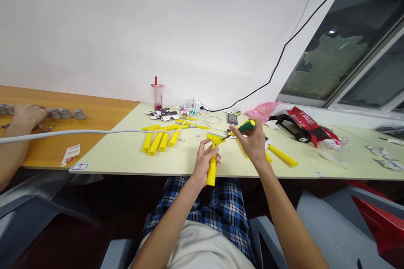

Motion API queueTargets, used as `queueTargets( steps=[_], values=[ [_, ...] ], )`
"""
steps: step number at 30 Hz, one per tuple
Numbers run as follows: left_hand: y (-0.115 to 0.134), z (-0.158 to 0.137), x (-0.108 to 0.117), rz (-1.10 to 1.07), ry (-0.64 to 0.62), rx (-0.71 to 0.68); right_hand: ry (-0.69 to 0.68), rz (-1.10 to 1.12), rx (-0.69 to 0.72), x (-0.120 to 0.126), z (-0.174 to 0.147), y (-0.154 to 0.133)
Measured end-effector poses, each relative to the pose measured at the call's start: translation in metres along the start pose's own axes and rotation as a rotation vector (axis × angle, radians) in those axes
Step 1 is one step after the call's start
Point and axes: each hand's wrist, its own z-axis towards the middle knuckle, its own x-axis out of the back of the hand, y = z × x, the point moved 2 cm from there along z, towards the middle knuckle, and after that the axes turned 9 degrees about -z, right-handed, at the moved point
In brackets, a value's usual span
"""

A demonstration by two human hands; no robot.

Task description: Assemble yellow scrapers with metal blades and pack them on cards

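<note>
Head view: one work piece in hand at the tabletop [126, 162], above the front edge, near the middle of its length.
Left hand: curled closed around the grip of a yellow handle [211, 173]; hand at [203, 160].
Right hand [255, 141]: fingers drawn in on the green-and-yellow grip of a screwdriver [246, 126], shaft slanting down to the left.
Screwdriver tip: at the right side of the handle's wide head; whether it is seated in a screw cannot be told.
Progress: judged mid-work on this piece, the tool being applied to it. Yellow handles [154, 146] lie grouped left of centre, and another yellow piece [282, 155] lies near the front edge on the right; which are finished and which are left cannot be determined.
Loose parts: small metal pieces [181, 140] lie just right of the group, apparently unused.
Handle condition: bright, even yellow; T-shaped, with a broad head and a rounded grip; tilted slightly, grip end crossing the front edge in view. No damage visible; fine detail too small to judge.
</note>
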Motion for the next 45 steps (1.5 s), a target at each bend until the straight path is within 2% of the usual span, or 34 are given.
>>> queueTargets(
  steps=[5,9,12,15,17,19,20,23,25,27,30,34,40,45],
  values=[
    [-0.002,-0.004,-0.007,0.011,0.001,-0.009,-0.080,0.272,0.018,-0.003,-0.003,-0.003],
    [-0.005,-0.008,-0.017,0.008,-0.001,0.016,-0.025,0.318,0.063,0.000,-0.005,-0.007],
    [0.001,-0.003,-0.034,0.007,-0.039,-0.003,0.093,0.353,0.142,0.004,0.003,-0.016],
    [0.016,0.019,-0.057,0.003,-0.052,-0.082,0.303,0.343,0.187,0.011,0.029,-0.019],
    [0.032,0.040,-0.069,-0.016,-0.026,-0.159,0.444,0.312,0.181,0.015,0.058,-0.006],
    [0.051,0.062,-0.077,-0.040,-0.022,-0.221,0.473,0.239,0.143,0.012,0.090,0.020],
    [0.061,0.071,-0.079,-0.050,-0.044,-0.234,0.389,0.150,0.128,0.006,0.106,0.038],
    [0.089,0.089,-0.081,-0.064,-0.188,-0.170,-0.156,-0.323,0.073,-0.032,0.130,0.099],
    [0.103,0.093,-0.083,-0.057,-0.292,-0.094,-0.510,-0.597,0.150,-0.062,0.123,0.136],
    [0.113,0.093,-0.086,-0.054,-0.361,-0.060,-0.662,-0.769,0.247,-0.084,0.106,0.164],
    [0.123,0.093,-0.093,-0.063,-0.397,-0.087,-0.706,-0.824,0.295,-0.102,0.085,0.194],
    [0.131,0.098,-0.101,-0.017,-0.359,-0.115,-0.723,-0.820,0.238,-0.114,0.081,0.215],
    [0.141,0.108,-0.094,0.082,-0.230,-0.107,-0.771,-0.806,0.175,-0.133,0.094,0.218],
    [0.151,0.115,-0.077,0.038,-0.185,-0.082,-0.791,-0.824,0.153,-0.140,0.098,0.218]
  ],
)
